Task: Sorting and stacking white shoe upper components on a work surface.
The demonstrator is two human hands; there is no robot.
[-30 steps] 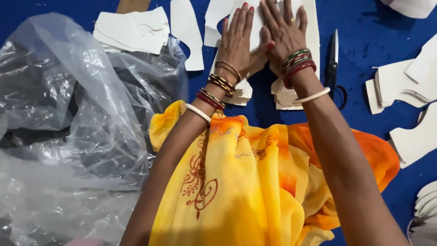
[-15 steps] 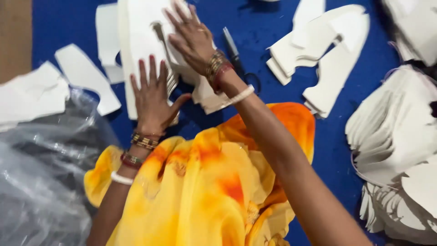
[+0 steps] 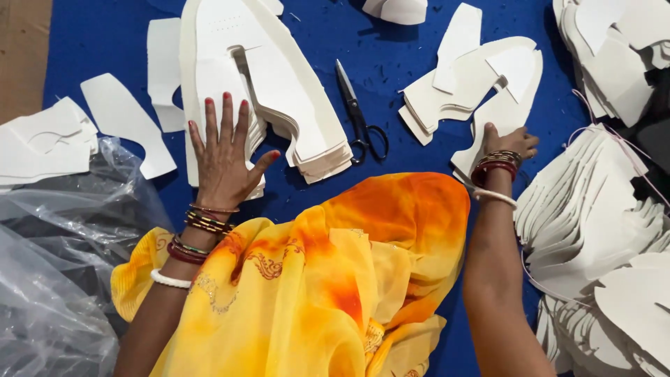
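While the left hand (image 3: 222, 159) lies flat, fingers spread, pressing the tall stack of white cut pieces (image 3: 262, 84), scissors (image 3: 359, 119) rest idle just right of it. Farther right, the right hand (image 3: 508, 145) grips a smaller white stack (image 3: 481, 87) at its near edge; this appears to be the gathering step, and the next move likely requires keeping edges aligned.

A crumpled clear plastic bag (image 3: 63, 272) lies well to the left of the left hand's (image 3: 222, 164) fingers, grey and glossy, bunched in folds. No labels, signs or screens show.
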